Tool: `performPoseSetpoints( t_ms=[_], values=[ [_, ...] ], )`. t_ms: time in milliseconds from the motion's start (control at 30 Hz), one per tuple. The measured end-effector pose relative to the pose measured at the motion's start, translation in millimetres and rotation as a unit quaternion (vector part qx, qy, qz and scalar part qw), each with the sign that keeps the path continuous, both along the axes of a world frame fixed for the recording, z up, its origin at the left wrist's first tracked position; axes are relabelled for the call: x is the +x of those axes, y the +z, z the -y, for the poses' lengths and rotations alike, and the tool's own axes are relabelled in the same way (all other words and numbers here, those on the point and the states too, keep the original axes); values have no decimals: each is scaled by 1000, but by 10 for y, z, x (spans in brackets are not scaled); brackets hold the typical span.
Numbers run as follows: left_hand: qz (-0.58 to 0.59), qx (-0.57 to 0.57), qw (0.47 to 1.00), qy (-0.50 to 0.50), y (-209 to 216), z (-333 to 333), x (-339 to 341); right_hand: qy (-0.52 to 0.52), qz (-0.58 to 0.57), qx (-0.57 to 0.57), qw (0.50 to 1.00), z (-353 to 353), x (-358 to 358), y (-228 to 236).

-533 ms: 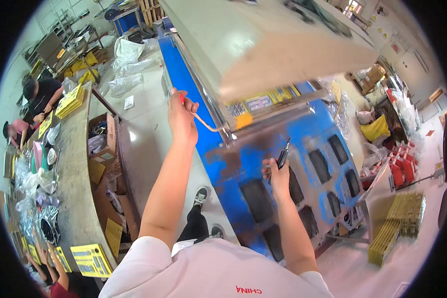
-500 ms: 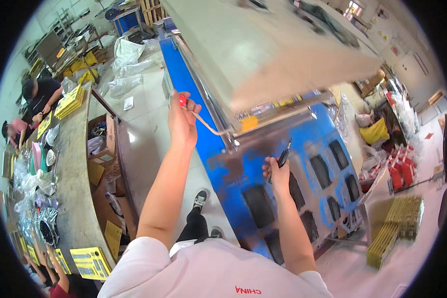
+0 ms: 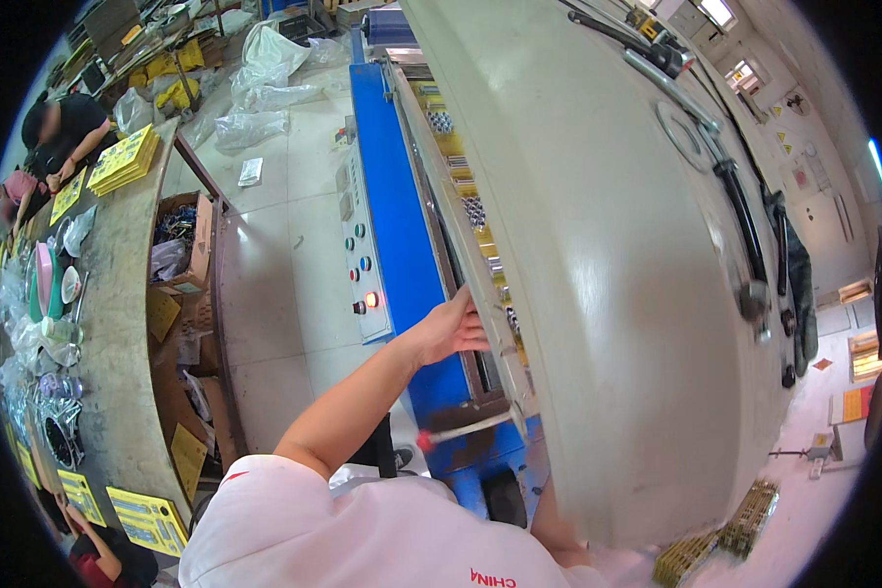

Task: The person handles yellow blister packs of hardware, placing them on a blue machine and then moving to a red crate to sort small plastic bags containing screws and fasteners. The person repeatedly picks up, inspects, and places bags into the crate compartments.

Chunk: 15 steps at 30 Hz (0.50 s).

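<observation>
My left hand (image 3: 454, 329) is at the long metal frame (image 3: 488, 348) of a blue machine (image 3: 387, 162), its fingers curled over the edge and its thumb up. Inside the frame, under a large grey cover (image 3: 608, 255), lie yellow boards (image 3: 458, 163) with rows of shiny metal parts. Below the hand, a bent metal lever (image 3: 470, 427) with a red knob (image 3: 424, 441) sticks out toward me. The cover hides my right hand; only part of that forearm (image 3: 553, 519) shows.
A control panel (image 3: 355, 240) with buttons and a lit lamp faces left. Along the left stands a worktable (image 3: 127, 294) with yellow boards and plastic bags; a person (image 3: 69, 132) works at its far end. Gas struts (image 3: 740, 216) lie along the cover. Stacked boards (image 3: 750, 514) stand low right.
My left hand has let go of the lever's red knob and moved to the frame. The cover is now lower and nearer, and the right hand with its dark pen-shaped tool is hidden.
</observation>
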<state>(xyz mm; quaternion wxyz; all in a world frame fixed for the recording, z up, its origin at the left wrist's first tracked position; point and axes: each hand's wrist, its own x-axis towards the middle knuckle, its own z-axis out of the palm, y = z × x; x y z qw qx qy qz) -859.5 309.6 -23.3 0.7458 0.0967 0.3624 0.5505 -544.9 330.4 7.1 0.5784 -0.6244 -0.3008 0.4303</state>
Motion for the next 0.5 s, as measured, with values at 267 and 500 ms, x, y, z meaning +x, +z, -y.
performPoseSetpoints(
  t_ms=[267, 500],
  values=[
    [-13, -64, 963, 263, -328, -1169, -318, -56, -25, 14, 998, 341, 33, 118],
    [-54, 5, 968, 245, 162, -758, -405, -81, -42, 21, 996, 586, 142, 163]
  ],
)
